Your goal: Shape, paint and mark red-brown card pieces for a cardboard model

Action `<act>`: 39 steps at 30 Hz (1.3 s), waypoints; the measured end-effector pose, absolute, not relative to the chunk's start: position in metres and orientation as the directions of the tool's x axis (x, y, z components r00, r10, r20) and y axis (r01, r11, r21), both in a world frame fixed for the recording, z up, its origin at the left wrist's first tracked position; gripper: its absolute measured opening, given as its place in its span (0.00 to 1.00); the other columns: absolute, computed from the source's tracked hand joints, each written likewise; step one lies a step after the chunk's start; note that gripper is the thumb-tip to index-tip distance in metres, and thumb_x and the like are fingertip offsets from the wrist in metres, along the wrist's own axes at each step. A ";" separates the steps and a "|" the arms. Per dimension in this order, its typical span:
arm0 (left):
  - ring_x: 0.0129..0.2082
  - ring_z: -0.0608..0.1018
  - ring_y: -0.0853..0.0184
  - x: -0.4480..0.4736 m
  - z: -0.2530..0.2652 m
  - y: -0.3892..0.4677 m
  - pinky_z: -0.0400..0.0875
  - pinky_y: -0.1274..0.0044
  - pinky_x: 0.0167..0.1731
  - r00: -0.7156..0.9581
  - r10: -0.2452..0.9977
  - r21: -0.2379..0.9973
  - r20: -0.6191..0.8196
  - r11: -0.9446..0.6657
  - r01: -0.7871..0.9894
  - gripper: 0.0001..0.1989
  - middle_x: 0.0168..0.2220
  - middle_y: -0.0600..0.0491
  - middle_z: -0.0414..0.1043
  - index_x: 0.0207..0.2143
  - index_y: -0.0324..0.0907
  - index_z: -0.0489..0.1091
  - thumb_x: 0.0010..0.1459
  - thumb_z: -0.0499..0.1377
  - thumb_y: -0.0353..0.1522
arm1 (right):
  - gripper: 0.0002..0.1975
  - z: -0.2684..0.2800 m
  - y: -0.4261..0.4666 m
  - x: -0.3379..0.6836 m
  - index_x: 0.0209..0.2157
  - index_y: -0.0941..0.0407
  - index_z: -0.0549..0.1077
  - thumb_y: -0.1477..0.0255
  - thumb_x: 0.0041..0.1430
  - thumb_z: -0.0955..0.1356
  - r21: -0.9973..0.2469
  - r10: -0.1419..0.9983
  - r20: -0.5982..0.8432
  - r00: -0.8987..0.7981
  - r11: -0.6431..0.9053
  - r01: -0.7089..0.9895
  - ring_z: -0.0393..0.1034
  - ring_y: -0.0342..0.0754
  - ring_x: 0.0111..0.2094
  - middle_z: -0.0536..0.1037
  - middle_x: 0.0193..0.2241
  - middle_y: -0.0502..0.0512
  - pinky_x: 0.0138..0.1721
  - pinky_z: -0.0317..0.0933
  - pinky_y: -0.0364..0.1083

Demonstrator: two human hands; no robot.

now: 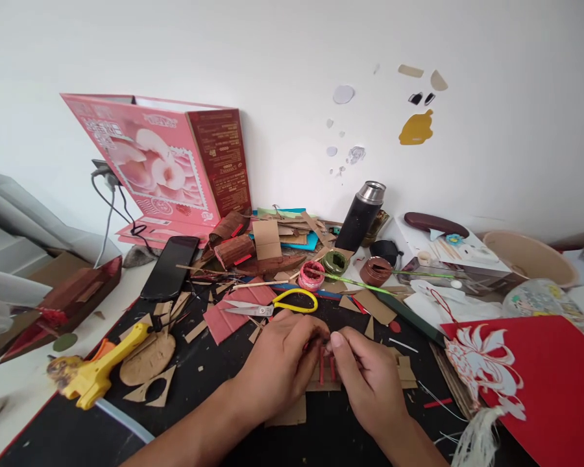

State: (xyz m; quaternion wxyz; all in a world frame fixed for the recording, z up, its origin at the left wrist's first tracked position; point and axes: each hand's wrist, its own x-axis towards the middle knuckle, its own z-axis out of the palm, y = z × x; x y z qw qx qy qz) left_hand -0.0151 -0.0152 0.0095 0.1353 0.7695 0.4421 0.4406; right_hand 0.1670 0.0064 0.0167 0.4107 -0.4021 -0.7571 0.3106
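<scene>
My left hand (289, 357) is closed, its thumb and fingers curled in at the top of a small brown cardboard piece with red strips (327, 376). My right hand (370, 370) pinches at the same piece from the other side, thumb close to the left fingertips. Fingers cover the piece's upper part, so the exact contact is hidden. Just beyond the left hand lie scissors with yellow handles (294, 303), partly over a pinkish-red cardboard sheet (221, 321). A bare cardboard scrap (289, 414) rests below the left wrist.
Open paint jars, pink (311, 275), green (335, 261) and brown (376, 271), stand behind the hands near a black thermos (363, 217). A yellow glue gun (100, 370) lies left, by a phone (170, 266). At right is a red folder (555, 383) with a white tasselled ornament.
</scene>
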 end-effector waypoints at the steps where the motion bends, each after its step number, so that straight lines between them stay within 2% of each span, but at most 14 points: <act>1: 0.35 0.82 0.62 -0.015 0.009 -0.015 0.73 0.71 0.37 0.226 0.796 0.597 0.562 -0.579 0.555 0.09 0.37 0.50 0.82 0.46 0.46 0.69 0.70 0.55 0.24 | 0.24 0.017 0.007 0.167 0.25 0.51 0.70 0.61 0.79 0.62 -0.799 0.862 0.380 -0.335 0.488 0.351 0.60 0.45 0.17 0.65 0.16 0.46 0.21 0.53 0.44; 7: 0.31 0.80 0.65 -0.015 0.010 -0.015 0.69 0.72 0.34 0.248 0.789 0.612 0.562 -0.598 0.518 0.08 0.33 0.55 0.80 0.42 0.47 0.68 0.72 0.55 0.24 | 0.23 0.018 0.008 0.167 0.25 0.52 0.65 0.64 0.78 0.63 -0.797 0.860 0.395 -0.323 0.496 0.344 0.57 0.43 0.17 0.63 0.17 0.44 0.20 0.51 0.43; 11: 0.31 0.78 0.66 -0.017 0.008 -0.016 0.66 0.72 0.34 0.264 0.793 0.624 0.549 -0.599 0.501 0.08 0.33 0.56 0.79 0.43 0.47 0.69 0.73 0.55 0.25 | 0.23 0.019 0.009 0.168 0.25 0.52 0.63 0.66 0.78 0.62 -0.801 0.859 0.396 -0.325 0.496 0.336 0.55 0.42 0.17 0.61 0.17 0.44 0.19 0.49 0.43; 15: 0.30 0.77 0.65 -0.019 0.006 -0.016 0.65 0.71 0.35 0.282 0.799 0.628 0.532 -0.595 0.502 0.07 0.32 0.55 0.79 0.42 0.46 0.70 0.76 0.54 0.30 | 0.23 0.020 0.009 0.169 0.25 0.52 0.63 0.66 0.79 0.62 -0.809 0.862 0.385 -0.329 0.487 0.328 0.55 0.42 0.18 0.61 0.18 0.44 0.20 0.50 0.43; 21: 0.30 0.75 0.64 -0.019 0.008 -0.016 0.64 0.70 0.34 0.285 0.780 0.602 0.557 -0.616 0.509 0.12 0.31 0.54 0.77 0.42 0.45 0.71 0.79 0.52 0.36 | 0.23 0.019 0.008 0.170 0.25 0.52 0.64 0.66 0.79 0.62 -0.800 0.857 0.398 -0.327 0.499 0.332 0.56 0.42 0.18 0.61 0.18 0.44 0.20 0.51 0.43; 29: 0.28 0.75 0.65 -0.016 0.011 -0.020 0.63 0.70 0.33 0.339 0.725 0.528 0.600 -0.677 0.513 0.08 0.30 0.55 0.77 0.44 0.45 0.69 0.78 0.53 0.35 | 0.22 0.022 0.004 0.170 0.26 0.52 0.62 0.69 0.79 0.62 -0.769 0.826 0.451 -0.338 0.552 0.324 0.58 0.41 0.19 0.63 0.19 0.44 0.21 0.51 0.41; 34: 0.28 0.74 0.65 -0.015 0.009 -0.020 0.62 0.70 0.32 0.343 0.725 0.513 0.597 -0.674 0.532 0.10 0.29 0.55 0.75 0.43 0.44 0.70 0.78 0.52 0.35 | 0.21 0.021 0.004 0.170 0.27 0.53 0.64 0.71 0.79 0.62 -0.752 0.811 0.473 -0.343 0.575 0.322 0.58 0.40 0.19 0.62 0.19 0.43 0.21 0.51 0.41; 39: 0.30 0.77 0.64 -0.022 0.013 -0.018 0.66 0.71 0.35 0.341 0.716 0.486 0.609 -0.677 0.553 0.09 0.32 0.54 0.78 0.43 0.44 0.71 0.78 0.54 0.34 | 0.21 0.022 0.007 0.170 0.26 0.53 0.64 0.70 0.78 0.63 -0.737 0.807 0.487 -0.334 0.585 0.340 0.61 0.40 0.19 0.64 0.19 0.43 0.22 0.53 0.42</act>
